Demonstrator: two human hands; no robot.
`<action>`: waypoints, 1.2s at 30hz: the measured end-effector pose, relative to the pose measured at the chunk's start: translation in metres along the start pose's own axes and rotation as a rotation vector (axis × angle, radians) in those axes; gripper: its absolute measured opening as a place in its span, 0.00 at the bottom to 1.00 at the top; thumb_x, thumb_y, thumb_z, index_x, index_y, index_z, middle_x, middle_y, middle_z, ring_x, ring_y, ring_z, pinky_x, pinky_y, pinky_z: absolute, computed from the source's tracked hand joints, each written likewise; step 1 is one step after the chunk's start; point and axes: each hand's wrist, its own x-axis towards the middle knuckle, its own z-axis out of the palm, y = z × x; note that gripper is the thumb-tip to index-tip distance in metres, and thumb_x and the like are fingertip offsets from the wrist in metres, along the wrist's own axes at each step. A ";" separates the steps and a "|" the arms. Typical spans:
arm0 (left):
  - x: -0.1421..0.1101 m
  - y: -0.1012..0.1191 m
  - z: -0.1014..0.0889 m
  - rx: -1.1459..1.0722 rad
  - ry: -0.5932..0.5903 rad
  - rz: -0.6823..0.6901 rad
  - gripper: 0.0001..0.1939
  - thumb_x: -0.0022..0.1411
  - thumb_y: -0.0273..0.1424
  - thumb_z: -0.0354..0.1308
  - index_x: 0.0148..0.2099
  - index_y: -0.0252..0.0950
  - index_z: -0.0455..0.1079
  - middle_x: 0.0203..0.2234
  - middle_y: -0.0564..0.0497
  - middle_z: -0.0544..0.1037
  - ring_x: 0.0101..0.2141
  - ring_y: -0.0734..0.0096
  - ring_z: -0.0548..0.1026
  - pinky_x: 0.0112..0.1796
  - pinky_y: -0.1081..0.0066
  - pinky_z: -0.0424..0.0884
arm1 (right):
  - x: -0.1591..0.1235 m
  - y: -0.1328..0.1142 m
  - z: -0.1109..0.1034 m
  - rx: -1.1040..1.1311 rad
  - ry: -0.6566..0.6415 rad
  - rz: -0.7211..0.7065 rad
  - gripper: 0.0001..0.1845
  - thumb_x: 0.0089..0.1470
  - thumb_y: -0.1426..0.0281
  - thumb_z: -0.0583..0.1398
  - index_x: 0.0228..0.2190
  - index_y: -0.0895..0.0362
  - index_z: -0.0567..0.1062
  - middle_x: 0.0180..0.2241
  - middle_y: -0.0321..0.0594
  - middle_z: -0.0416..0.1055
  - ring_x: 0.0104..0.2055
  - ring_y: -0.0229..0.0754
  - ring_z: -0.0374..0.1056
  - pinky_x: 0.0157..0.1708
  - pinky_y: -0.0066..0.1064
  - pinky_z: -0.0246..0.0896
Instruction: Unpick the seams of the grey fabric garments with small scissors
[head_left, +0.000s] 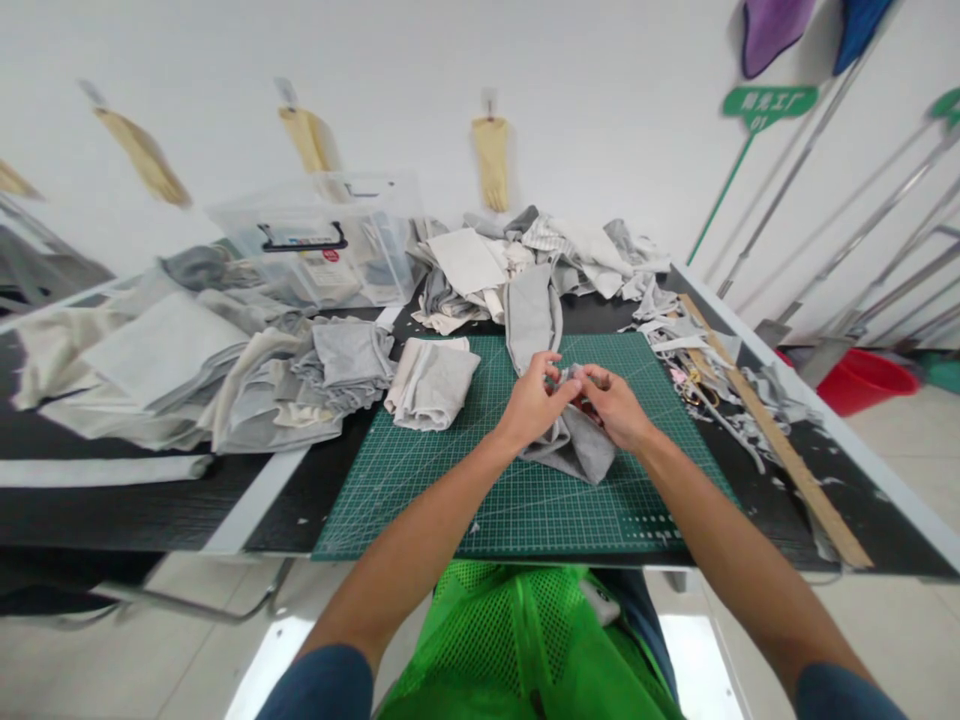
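Note:
Both my hands meet over a green cutting mat (420,490), gripping one piece of grey fabric (574,450). My left hand (536,400) pinches its upper edge between thumb and fingers. Close against it, my right hand (611,405) is closed on the same edge from the right. The lower part of the fabric hangs bunched onto the mat. Just beyond my hands a long grey cloth strip (531,310) lies looped across the mat's far edge. To the left rests a folded stack of pale grey cloth (435,385).
Cloth heaps lie left (165,340) and at the back (480,260), near a clear plastic box (322,245). On the right are a wooden ruler (787,450), scissors (697,385) and fabric scraps (772,400). A red bucket (866,382) stands beyond the table.

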 end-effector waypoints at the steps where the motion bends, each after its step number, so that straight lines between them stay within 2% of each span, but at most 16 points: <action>1: -0.001 0.000 0.001 0.015 -0.016 0.003 0.29 0.60 0.36 0.65 0.61 0.40 0.61 0.41 0.50 0.76 0.35 0.70 0.76 0.40 0.67 0.72 | -0.002 -0.002 0.000 -0.007 -0.029 0.000 0.25 0.51 0.45 0.67 0.37 0.53 0.76 0.24 0.33 0.72 0.20 0.34 0.55 0.18 0.27 0.41; 3: -0.001 -0.004 0.003 0.045 -0.025 0.019 0.34 0.57 0.31 0.67 0.63 0.40 0.60 0.46 0.46 0.75 0.39 0.67 0.77 0.44 0.65 0.73 | -0.004 -0.004 -0.001 0.013 -0.083 0.003 0.27 0.52 0.46 0.67 0.42 0.54 0.77 0.29 0.38 0.77 0.24 0.35 0.59 0.19 0.27 0.43; 6: 0.000 -0.011 0.002 0.033 -0.014 0.044 0.34 0.56 0.22 0.60 0.65 0.39 0.60 0.48 0.44 0.74 0.41 0.67 0.77 0.45 0.65 0.74 | 0.001 -0.002 -0.008 0.061 -0.102 -0.007 0.29 0.52 0.47 0.66 0.47 0.54 0.77 0.37 0.41 0.79 0.27 0.37 0.63 0.21 0.27 0.46; 9: 0.005 -0.015 -0.007 -0.042 0.042 0.026 0.36 0.55 0.18 0.55 0.65 0.41 0.59 0.49 0.45 0.73 0.39 0.69 0.76 0.43 0.65 0.75 | 0.011 0.008 -0.017 0.052 0.065 -0.052 0.26 0.51 0.49 0.67 0.43 0.54 0.76 0.38 0.40 0.78 0.26 0.34 0.61 0.19 0.26 0.45; 11: 0.011 -0.016 -0.018 -0.108 0.115 0.009 0.36 0.55 0.17 0.53 0.65 0.41 0.59 0.50 0.45 0.73 0.40 0.69 0.77 0.43 0.66 0.76 | 0.018 0.016 -0.020 0.016 0.194 -0.022 0.25 0.48 0.51 0.70 0.40 0.55 0.75 0.35 0.38 0.77 0.24 0.33 0.58 0.19 0.26 0.44; 12: 0.015 -0.015 -0.024 -0.137 0.155 0.005 0.36 0.54 0.16 0.52 0.64 0.42 0.60 0.51 0.45 0.73 0.42 0.68 0.77 0.42 0.66 0.76 | 0.020 0.020 -0.021 0.020 0.187 0.031 0.26 0.47 0.50 0.70 0.39 0.55 0.75 0.35 0.38 0.76 0.24 0.33 0.58 0.19 0.26 0.45; 14: 0.022 -0.016 -0.039 -0.173 0.229 0.007 0.36 0.53 0.15 0.52 0.63 0.42 0.60 0.51 0.45 0.73 0.45 0.66 0.76 0.42 0.66 0.77 | 0.023 0.026 -0.016 0.079 0.058 0.158 0.26 0.49 0.48 0.69 0.37 0.56 0.75 0.34 0.39 0.76 0.25 0.34 0.60 0.20 0.26 0.48; 16: 0.025 -0.018 -0.053 -0.204 0.280 -0.001 0.37 0.53 0.15 0.52 0.64 0.43 0.59 0.50 0.45 0.74 0.44 0.65 0.77 0.39 0.66 0.77 | 0.023 0.030 -0.005 0.144 -0.118 0.231 0.26 0.49 0.46 0.68 0.32 0.56 0.74 0.30 0.36 0.73 0.25 0.34 0.61 0.20 0.26 0.49; 18: 0.025 -0.024 -0.067 -0.229 0.316 -0.027 0.38 0.52 0.15 0.51 0.65 0.44 0.58 0.49 0.45 0.75 0.40 0.66 0.78 0.36 0.67 0.77 | 0.023 0.034 0.013 0.162 -0.237 0.234 0.25 0.47 0.48 0.70 0.29 0.55 0.72 0.24 0.32 0.68 0.24 0.34 0.59 0.20 0.26 0.49; 21: 0.020 -0.038 -0.090 -0.237 0.363 -0.080 0.40 0.51 0.15 0.52 0.65 0.44 0.57 0.49 0.46 0.76 0.37 0.68 0.78 0.34 0.69 0.76 | 0.030 0.039 0.046 0.140 -0.288 0.222 0.24 0.42 0.54 0.74 0.31 0.55 0.73 0.23 0.30 0.65 0.22 0.33 0.56 0.18 0.25 0.46; 23: 0.018 -0.051 -0.110 -0.227 0.400 -0.105 0.40 0.51 0.16 0.52 0.66 0.43 0.57 0.50 0.46 0.76 0.37 0.69 0.79 0.35 0.70 0.76 | 0.040 0.043 0.070 0.119 -0.258 0.199 0.24 0.41 0.55 0.74 0.33 0.53 0.72 0.23 0.29 0.65 0.22 0.33 0.56 0.18 0.24 0.45; 26: 0.024 -0.070 -0.150 -0.137 0.462 -0.095 0.38 0.50 0.17 0.52 0.64 0.40 0.61 0.52 0.44 0.76 0.41 0.68 0.79 0.38 0.69 0.76 | 0.063 0.049 0.108 0.058 -0.154 0.110 0.23 0.48 0.51 0.69 0.39 0.51 0.72 0.26 0.30 0.68 0.24 0.36 0.61 0.20 0.25 0.52; 29: 0.035 -0.089 -0.193 0.100 0.461 -0.061 0.30 0.51 0.18 0.52 0.57 0.36 0.69 0.51 0.42 0.78 0.49 0.63 0.77 0.48 0.65 0.76 | 0.089 0.055 0.143 -0.114 -0.002 -0.084 0.19 0.56 0.52 0.62 0.42 0.52 0.74 0.33 0.34 0.74 0.31 0.38 0.68 0.29 0.27 0.62; 31: 0.039 -0.099 -0.214 0.332 0.423 -0.131 0.25 0.52 0.19 0.54 0.53 0.33 0.73 0.51 0.40 0.78 0.51 0.59 0.76 0.53 0.61 0.73 | 0.104 0.060 0.160 -0.337 0.055 -0.105 0.17 0.61 0.56 0.57 0.44 0.53 0.75 0.38 0.37 0.77 0.37 0.40 0.71 0.36 0.28 0.66; 33: 0.036 -0.107 -0.225 0.557 0.364 -0.272 0.22 0.55 0.22 0.56 0.53 0.31 0.74 0.50 0.38 0.79 0.53 0.55 0.76 0.56 0.59 0.70 | 0.115 0.064 0.169 -0.579 0.077 -0.072 0.17 0.63 0.60 0.55 0.48 0.54 0.75 0.45 0.41 0.78 0.45 0.42 0.73 0.46 0.30 0.66; 36: 0.024 -0.112 -0.223 0.790 0.216 -0.482 0.20 0.61 0.32 0.58 0.53 0.29 0.74 0.48 0.34 0.80 0.55 0.50 0.75 0.56 0.61 0.70 | 0.124 0.068 0.170 -0.731 0.075 -0.018 0.18 0.61 0.63 0.57 0.49 0.57 0.75 0.50 0.50 0.77 0.52 0.49 0.72 0.53 0.36 0.63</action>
